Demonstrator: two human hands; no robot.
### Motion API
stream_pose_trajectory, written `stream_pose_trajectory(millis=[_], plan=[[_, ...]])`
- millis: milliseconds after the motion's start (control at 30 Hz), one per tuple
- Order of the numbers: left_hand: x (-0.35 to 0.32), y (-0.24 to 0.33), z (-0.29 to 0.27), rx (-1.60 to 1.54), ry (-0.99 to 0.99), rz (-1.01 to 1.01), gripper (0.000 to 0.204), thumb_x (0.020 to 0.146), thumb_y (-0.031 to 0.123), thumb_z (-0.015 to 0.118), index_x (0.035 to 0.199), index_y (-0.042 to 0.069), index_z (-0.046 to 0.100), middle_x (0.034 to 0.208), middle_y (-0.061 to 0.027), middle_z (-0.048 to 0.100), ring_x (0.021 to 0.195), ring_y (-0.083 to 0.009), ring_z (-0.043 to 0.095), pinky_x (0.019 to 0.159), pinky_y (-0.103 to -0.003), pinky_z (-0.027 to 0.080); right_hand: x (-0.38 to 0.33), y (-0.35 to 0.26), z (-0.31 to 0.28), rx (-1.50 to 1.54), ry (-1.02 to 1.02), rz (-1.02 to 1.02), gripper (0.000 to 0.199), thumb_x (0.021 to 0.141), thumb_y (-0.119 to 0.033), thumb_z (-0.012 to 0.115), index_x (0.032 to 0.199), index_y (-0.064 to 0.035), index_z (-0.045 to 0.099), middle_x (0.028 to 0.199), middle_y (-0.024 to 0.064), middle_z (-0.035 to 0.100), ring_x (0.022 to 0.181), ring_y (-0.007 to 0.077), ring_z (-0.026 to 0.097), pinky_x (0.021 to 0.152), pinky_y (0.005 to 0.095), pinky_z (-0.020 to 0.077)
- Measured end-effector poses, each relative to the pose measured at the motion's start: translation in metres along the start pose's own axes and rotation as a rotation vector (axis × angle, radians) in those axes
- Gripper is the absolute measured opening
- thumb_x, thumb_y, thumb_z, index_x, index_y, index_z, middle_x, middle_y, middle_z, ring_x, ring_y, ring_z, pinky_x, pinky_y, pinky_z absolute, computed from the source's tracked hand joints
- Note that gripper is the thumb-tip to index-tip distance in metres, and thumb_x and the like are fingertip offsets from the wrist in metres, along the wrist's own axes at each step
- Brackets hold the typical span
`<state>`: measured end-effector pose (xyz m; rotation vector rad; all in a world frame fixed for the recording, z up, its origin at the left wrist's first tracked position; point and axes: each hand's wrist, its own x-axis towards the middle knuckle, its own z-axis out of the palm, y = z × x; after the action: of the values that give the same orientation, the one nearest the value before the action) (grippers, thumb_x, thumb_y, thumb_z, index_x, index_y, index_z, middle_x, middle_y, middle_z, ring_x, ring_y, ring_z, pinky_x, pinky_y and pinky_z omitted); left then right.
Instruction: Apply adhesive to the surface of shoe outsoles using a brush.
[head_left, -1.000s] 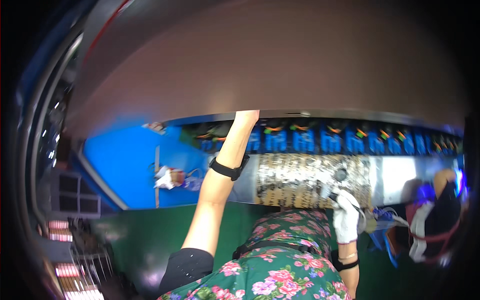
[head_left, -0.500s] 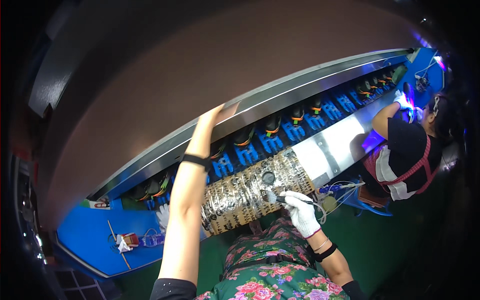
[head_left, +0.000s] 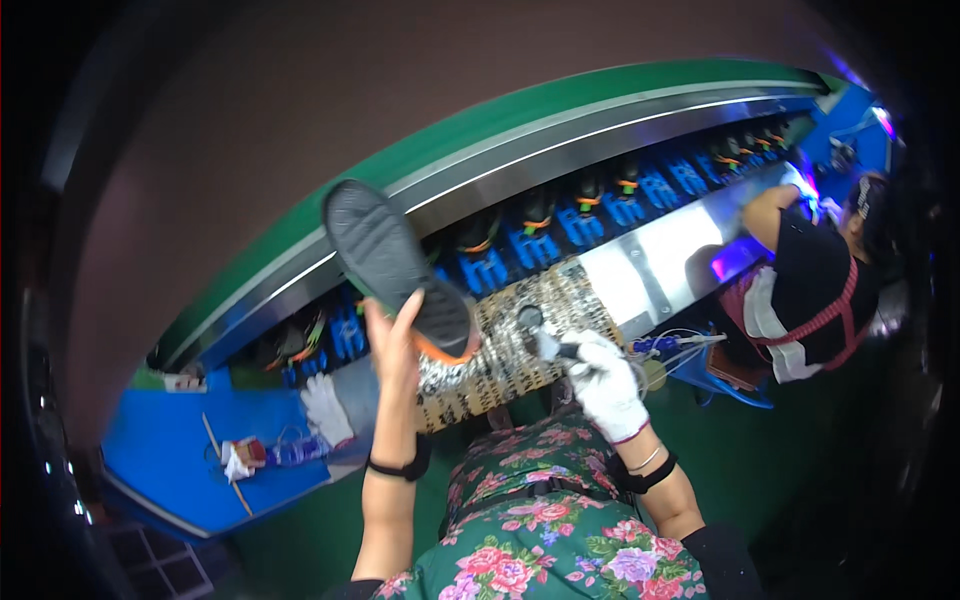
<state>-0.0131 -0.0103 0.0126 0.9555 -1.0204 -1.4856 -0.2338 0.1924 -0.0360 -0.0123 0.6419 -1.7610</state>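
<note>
Left hand (head_left: 393,350): bare; thumb and fingers pinching one shoe (head_left: 385,250) by the edge near the orange-trimmed end. Remaining fingers: hidden behind, exact wrap cannot tell.

Shoe: black, ribbed sole facing up; held tilted in the air, far end in front of the metal rail (head_left: 560,140) and green strip (head_left: 600,78), near end over the wrapped bench (head_left: 490,400). Contact with bench: cannot tell.

Right hand (head_left: 605,388): in white knit glove; fingers curled closed around a brush (head_left: 546,346), pale tip pointing toward a small dark cup (head_left: 529,316). Tip inside or just beside cup: cannot tell, owing to blur.

Beyond the bench: blue holders (head_left: 583,228) in a row, with black shoes. To the left: spare white glove (head_left: 325,410), clear bottle (head_left: 297,450), thin stick (head_left: 226,465), on blue table (head_left: 150,435). To the right: co-worker (head_left: 800,300), apart.

Likely faults, as judged:
- Slip or twist of the shoe; cause: a hold near one end only, long end unsupported.
- Knock or scuff against the rail; cause: a swing of the far end.
- Tipped cup; cause: a sideways push from the brush.
- Stray drips on wrap or sole, if wet; cause: an overloaded tip. Cup contents: unreadable.
- Smudges on the shoe; cause: bare fingers on sole.
</note>
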Motion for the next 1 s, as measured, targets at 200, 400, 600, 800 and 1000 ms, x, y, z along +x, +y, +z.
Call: stream_pose_trajectory(millis=[200,400,600,800,1000], plan=[[-0.025,-0.062,-0.032,-0.405,-0.067,-0.626,0.024,0.081,0.011,0.069,0.102,-0.002,0.070,0.091,-0.0110,0.073,0.086,-0.0221,0.072,0.081,-0.035,0.059,-0.010,-0.001,0.067,0.039,-0.073,-0.039,0.027,0.090,0.005,0.061,0.116,0.0037,0.068,0.118,0.0175,0.071,0.097,0.0204,0.070,0.075,0.0258,0.0585],[-0.100,-0.030,-0.029,-0.598,-0.540,-0.605,0.059,0.090,0.020,0.071,0.140,-0.005,0.051,0.128,-0.0222,0.067,0.116,-0.0329,0.069,0.106,-0.052,0.053,-0.020,0.029,0.123,-0.380,-0.156,-0.158,0.022,0.083,0.008,0.070,0.104,0.0055,0.073,0.116,0.0229,0.073,0.093,0.0236,0.073,0.076,0.0292,0.0595],[-0.110,-0.027,-0.041,-1.160,-0.418,-0.735,0.116,0.083,0.094,0.034,0.142,-0.004,0.049,0.129,-0.0264,0.065,0.113,-0.0406,0.068,0.105,-0.056,0.051,-0.013,0.053,0.138,-0.849,-0.237,-0.343,0.019,0.078,0.007,0.077,0.097,0.0029,0.077,0.109,0.0193,0.077,0.097,0.0247,0.074,0.086,0.0365,0.0588],[-0.112,-0.003,-0.041,-0.610,-0.158,-0.658,0.106,0.088,0.092,0.026,0.155,0.012,0.041,0.151,-0.0116,0.053,0.135,-0.0304,0.054,0.115,-0.050,0.043,0.003,0.060,0.154,-1.149,-0.457,-0.719,0.020,0.076,0.009,0.078,0.094,0.0001,0.077,0.100,0.0168,0.077,0.090,0.0246,0.073,0.081,0.0346,0.0568],[-0.118,-0.013,-0.032,-0.412,-0.234,-0.542,0.112,0.086,0.094,0.018,0.157,0.010,0.037,0.152,-0.0117,0.051,0.137,-0.0284,0.052,0.115,-0.046,0.044,0.010,0.060,0.163,-1.538,-0.547,-1.159,0.030,0.075,-0.001,0.081,0.105,-0.0065,0.079,0.102,0.0121,0.078,0.086,0.0277,0.073,0.078,0.0356,0.0576]])
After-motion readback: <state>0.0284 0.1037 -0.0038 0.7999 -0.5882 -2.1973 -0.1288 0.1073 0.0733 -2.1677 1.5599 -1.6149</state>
